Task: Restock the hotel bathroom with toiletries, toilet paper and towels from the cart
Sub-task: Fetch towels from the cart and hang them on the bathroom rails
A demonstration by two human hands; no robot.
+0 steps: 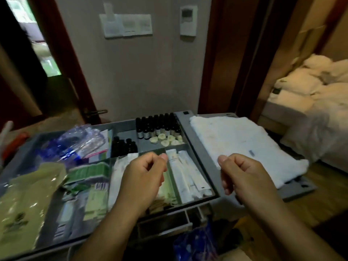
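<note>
The grey cart tray (197,147) fills the lower middle of the view. Its compartments hold small dark bottles (158,127), round white soaps (166,140), long white sachets (188,172) and green packets (90,174). A folded white towel (241,144) lies on the cart's right side. My left hand (145,176) hovers over the sachet compartments, fingers loosely curled, holding nothing. My right hand (243,176) hovers at the towel's near edge, fingers loosely curled, also holding nothing.
A clear plastic bag (82,140) and a pale green bag (28,196) lie on the cart's left. A blue bag (195,243) hangs below the tray. An open doorway (37,53) is at far left; a bed with white linen (310,95) is at right.
</note>
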